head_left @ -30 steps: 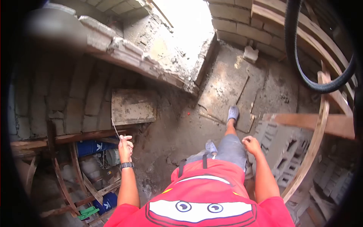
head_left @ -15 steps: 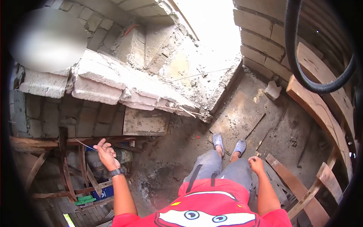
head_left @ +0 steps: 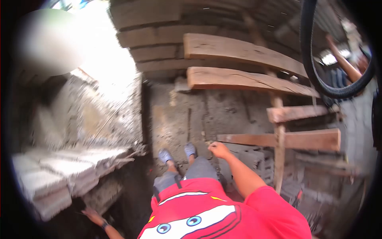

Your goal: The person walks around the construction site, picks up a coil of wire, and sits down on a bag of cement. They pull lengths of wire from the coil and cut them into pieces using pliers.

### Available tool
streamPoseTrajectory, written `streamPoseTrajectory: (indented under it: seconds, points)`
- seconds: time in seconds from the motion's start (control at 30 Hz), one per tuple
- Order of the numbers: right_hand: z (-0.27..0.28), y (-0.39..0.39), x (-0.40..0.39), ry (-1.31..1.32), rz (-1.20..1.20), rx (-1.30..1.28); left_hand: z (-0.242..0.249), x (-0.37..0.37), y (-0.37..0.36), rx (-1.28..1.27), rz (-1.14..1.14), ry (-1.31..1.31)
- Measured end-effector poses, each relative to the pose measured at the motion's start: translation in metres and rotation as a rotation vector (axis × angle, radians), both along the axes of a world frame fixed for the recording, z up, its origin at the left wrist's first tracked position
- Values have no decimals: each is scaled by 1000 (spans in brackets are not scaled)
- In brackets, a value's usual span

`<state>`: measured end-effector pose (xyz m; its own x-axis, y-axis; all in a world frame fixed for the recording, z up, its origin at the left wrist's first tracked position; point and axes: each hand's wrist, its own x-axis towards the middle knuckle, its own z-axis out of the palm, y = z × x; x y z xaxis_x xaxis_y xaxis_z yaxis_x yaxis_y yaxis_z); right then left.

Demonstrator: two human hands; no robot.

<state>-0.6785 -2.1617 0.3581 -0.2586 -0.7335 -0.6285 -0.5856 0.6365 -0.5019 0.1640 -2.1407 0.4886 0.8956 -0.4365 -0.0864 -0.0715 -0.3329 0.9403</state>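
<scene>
The wearer's right hand (head_left: pixel 219 149) is just below the centre of the view, towards five o'clock, its fingers curled in; whether they grip anything small cannot be told. The nearest thing to it is a reddish wooden board (head_left: pixel 310 140), whose narrow end lies just beside the fingers and whose broad end points to three o'clock, passing the upright wooden post (head_left: pixel 279 159) at four o'clock. Hollow concrete blocks (head_left: pixel 254 159) are stacked just below that board.

The left hand (head_left: pixel 94 217) reaches out between seven and eight o'clock, fingers extended and blurred, with a dark watch (head_left: pixel 105 225) at the wrist; whether it holds something is unclear. Near it, towards eight o'clock, is the pale block ledge (head_left: pixel 59 179).

Two thick wooden beams (head_left: pixel 246 77) run from one towards two o'clock. The wearer's clogs (head_left: pixel 190 149) stand on the dusty floor (head_left: pixel 227 109) near six o'clock. At two o'clock, another person's raised arm (head_left: pixel 345 64) shows through a black loop (head_left: pixel 338 93).
</scene>
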Motion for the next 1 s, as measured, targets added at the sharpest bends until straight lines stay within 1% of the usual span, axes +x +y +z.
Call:
streamPoseTrajectory:
  seconds: [0.03, 0.1, 0.13, 0.17, 0.2, 0.23, 0.27, 0.33, 0.37, 0.4, 0.43, 0.47, 0.5, 0.53, 0.57, 0.67, 0.7, 0.77, 0.8, 0.87, 0.93, 0.97, 1.0]
  points:
    - [8, 5, -3, 28, -31, -11, -41, -2, 22, 140, -118, 130]
    - [29, 12, -7, 62, -77, -42, -99, -65, 31, 528, -378, 291]
    - [41, 19, -6, 69, -92, -58, -118, -98, 36, 663, -533, 342]
    - [59, 24, -7, 109, -157, -67, -128, -125, 38, 755, -669, 388]
    - [81, 30, -7, 79, -181, -54, -137, -151, 41, 840, -806, 427]
    - [98, 41, -8, 36, -201, -39, -139, -167, 37, 898, -931, 446]
    - [108, 53, -13, 56, -250, -41, -140, -177, 33, 937, -1038, 450]
    - [118, 76, -20, 138, -223, -26, -151, -177, 15, 962, -1235, 437]
    - [115, 93, -26, 164, -224, -57, -165, -165, 1, 927, -1322, 441]
    - [112, 107, -33, 154, -225, -10, -173, -160, -20, 878, -1402, 446]
    - [124, 117, -32, 183, -274, 15, -192, -161, -43, 806, -1453, 490]
    - [139, 130, -29, 219, -321, 41, -183, -181, -57, 797, -1477, 467]
    - [143, 146, -24, 224, -368, 41, -162, -212, -75, 789, -1500, 443]
    - [146, 159, -20, 211, -437, 16, -99, -272, -97, 780, -1523, 419]
    - [149, 171, -17, 203, -503, -12, -84, -297, -110, 812, -1599, 386]
    - [142, 219, 9, 169, -607, 6, -100, -333, -133, 829, -1793, 379]
    - [137, 239, 22, 143, -638, -1, -88, -348, -131, 855, -1794, 335]
    - [125, 278, 44, 128, -688, 16, -88, -360, -135, 894, -1855, 292]
    - [119, 301, 56, 65, -724, 42, -88, -364, -135, 927, -1887, 253]
    - [95, 349, 79, 39, -794, 79, -81, -367, -133, 951, -1918, 201]
    - [67, 399, 99, 11, -852, 68, -79, -365, -130, 869, -2054, 39]
    - [50, 424, 113, 3, -888, 72, -79, -364, -124, 735, -2154, -117]
    - [37, 445, 124, -4, -935, 61, -67, -369, -117, 755, -2168, -173]
